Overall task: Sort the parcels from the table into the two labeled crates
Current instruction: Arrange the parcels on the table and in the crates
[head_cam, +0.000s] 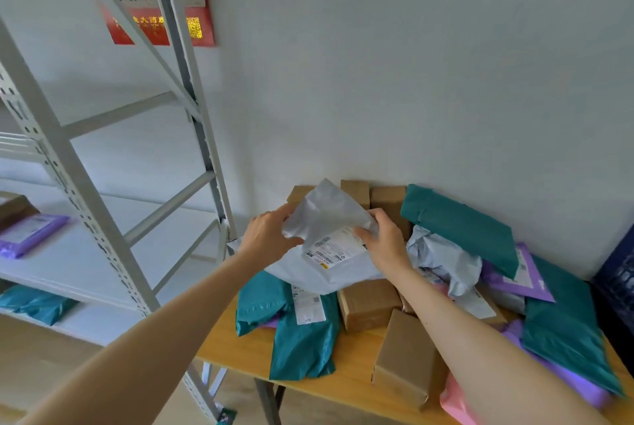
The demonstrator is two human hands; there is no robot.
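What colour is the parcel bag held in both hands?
Pale grey-white; the parcel bag carries a white shipping label. Head view shows it best.

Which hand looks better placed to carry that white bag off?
Likely the right hand: it grips the white bag beside its label, nearer what looks like a dark blue crate. The left hand holds the folded top.

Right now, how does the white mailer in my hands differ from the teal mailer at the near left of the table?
The white mailer is pale grey-white; the teal mailer is dark green-blue. The white mailer is gripped by the left hand and right hand; the teal mailer lies on the table, untouched. Both are soft plastic bags showing a white shipping label.
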